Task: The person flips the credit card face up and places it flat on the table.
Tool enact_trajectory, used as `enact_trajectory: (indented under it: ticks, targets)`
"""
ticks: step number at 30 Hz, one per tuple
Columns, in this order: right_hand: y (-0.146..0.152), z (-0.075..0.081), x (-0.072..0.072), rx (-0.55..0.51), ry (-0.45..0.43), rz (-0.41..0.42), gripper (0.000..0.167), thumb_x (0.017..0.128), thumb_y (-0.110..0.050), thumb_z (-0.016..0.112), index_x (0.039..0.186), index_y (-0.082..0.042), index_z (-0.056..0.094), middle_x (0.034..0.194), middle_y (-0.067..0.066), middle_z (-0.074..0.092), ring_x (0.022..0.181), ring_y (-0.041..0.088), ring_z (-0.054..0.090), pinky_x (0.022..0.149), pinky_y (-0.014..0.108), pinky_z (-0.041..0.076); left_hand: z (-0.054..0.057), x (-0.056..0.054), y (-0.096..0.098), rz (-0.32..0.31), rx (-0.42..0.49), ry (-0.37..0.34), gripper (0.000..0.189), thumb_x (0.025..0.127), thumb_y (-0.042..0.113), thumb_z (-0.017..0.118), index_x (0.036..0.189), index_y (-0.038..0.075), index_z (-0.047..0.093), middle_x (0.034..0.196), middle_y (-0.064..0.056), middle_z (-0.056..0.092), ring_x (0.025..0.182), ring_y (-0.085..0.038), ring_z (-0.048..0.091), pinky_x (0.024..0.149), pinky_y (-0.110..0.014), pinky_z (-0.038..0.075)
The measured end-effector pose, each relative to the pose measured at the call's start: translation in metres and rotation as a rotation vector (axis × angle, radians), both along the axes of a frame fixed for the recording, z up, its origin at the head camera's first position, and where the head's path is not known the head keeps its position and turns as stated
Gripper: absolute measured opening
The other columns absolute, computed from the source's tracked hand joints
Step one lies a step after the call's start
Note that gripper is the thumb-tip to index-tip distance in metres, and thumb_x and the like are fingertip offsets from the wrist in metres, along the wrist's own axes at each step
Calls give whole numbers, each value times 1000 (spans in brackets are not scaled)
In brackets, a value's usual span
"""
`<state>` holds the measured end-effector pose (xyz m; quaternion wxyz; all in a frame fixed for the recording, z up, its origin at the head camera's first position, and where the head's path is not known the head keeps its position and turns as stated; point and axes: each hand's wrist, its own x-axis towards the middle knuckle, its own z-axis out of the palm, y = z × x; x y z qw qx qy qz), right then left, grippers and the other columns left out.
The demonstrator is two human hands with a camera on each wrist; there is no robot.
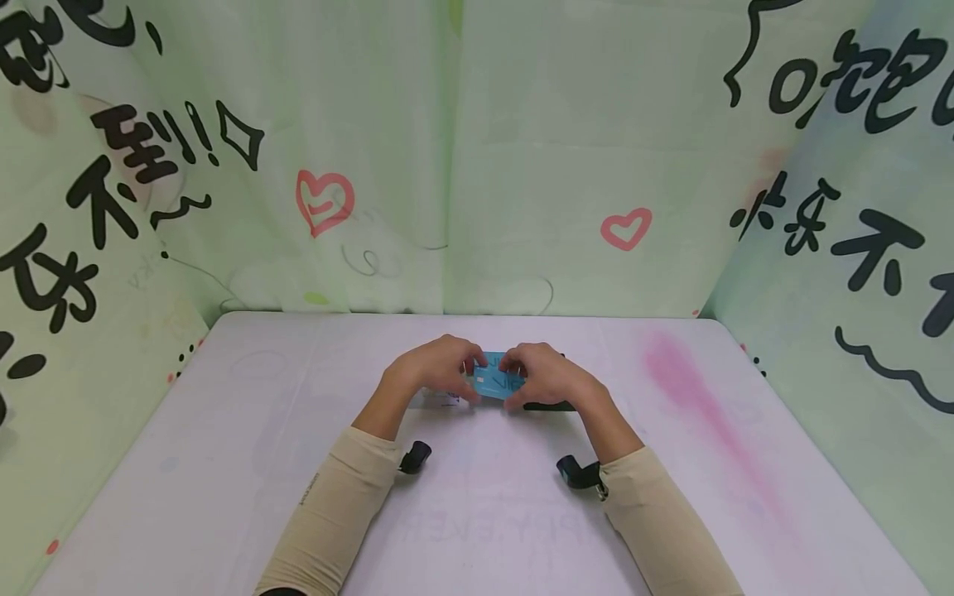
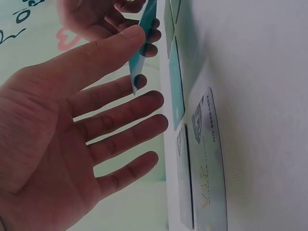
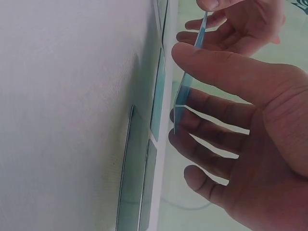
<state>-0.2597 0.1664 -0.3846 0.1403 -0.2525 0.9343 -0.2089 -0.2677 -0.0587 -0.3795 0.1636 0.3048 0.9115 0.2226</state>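
Note:
Above the far part of the table, both hands hold a blue card, raised with its face toward the head camera. My left hand pinches one end between thumb and fingertips, its other fingers spread in the left wrist view. At the opposite end my right hand grips the card with the thumb in front and fingers behind. Beneath them lie several cards: a silver VIP card, a teal card and a dark-looking card. In the head view the hands cover most of these.
A white table with a pink smear on its right extends around the hands. Pale green cloth with black lettering and red hearts hangs behind and on both sides. Black wrist mounts stick out by both sleeves.

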Motion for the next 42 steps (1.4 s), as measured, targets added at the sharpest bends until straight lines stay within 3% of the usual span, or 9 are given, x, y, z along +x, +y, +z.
enact_trajectory:
  ticks: [10,24,42]
  targets:
    - [1,0,0,13,28,-2,53,78,-26,94,121,-6,70,106,5,68,97,19,61,91,38,53,-3,-4,2,-1,-30,25,50,85,25,87,128,6,70,111,-6,72,101,-17,65,94,-37,54]
    - [5,-1,0,23,-4,-9,52,79,-23,92,123,-5,70,111,6,69,102,21,61,99,42,52,-2,-1,2,41,-96,21,49,83,27,89,126,9,73,99,-1,66,92,-16,57,87,-33,51]
    - [6,-4,-5,58,-17,11,52,77,-19,93,122,-4,72,111,6,71,102,20,64,97,41,53,-9,0,9,82,-142,12,51,81,26,91,125,8,74,110,-2,69,99,-17,60,94,-38,53]
